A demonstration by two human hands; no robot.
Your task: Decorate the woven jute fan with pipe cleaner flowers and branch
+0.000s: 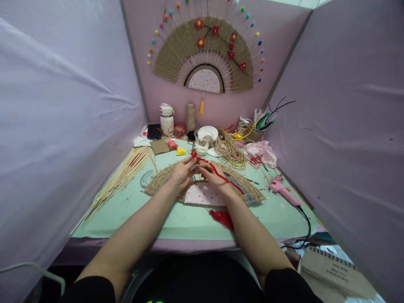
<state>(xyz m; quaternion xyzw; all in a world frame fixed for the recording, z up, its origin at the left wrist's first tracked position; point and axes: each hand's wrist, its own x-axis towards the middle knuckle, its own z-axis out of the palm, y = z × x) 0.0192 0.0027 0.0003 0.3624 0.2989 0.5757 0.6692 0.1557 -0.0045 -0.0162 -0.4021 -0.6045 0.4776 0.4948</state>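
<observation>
Above the table, my left hand [184, 169] and my right hand [212, 174] work close together on a red pipe cleaner [221, 173]. Its bent end is pinched at my left fingertips, while the long free end trails right across the back of my right hand and wrist. My right fingers are closed at the near part of it. Under both hands lies a woven twine fan [160, 179] with a pink dotted half-round centre [202, 195]. A red tassel [222, 218] lies at its lower edge, partly behind my right forearm.
Bamboo sticks [121, 172] spread along the left. A pink glue gun [285, 191] with a black cord and red-handled scissors [255, 160] lie at right. Behind stand a plastic cup [201, 145], a white bottle [166, 120] and loose twine [232, 147]. A finished fan [176, 52] hangs on the back wall.
</observation>
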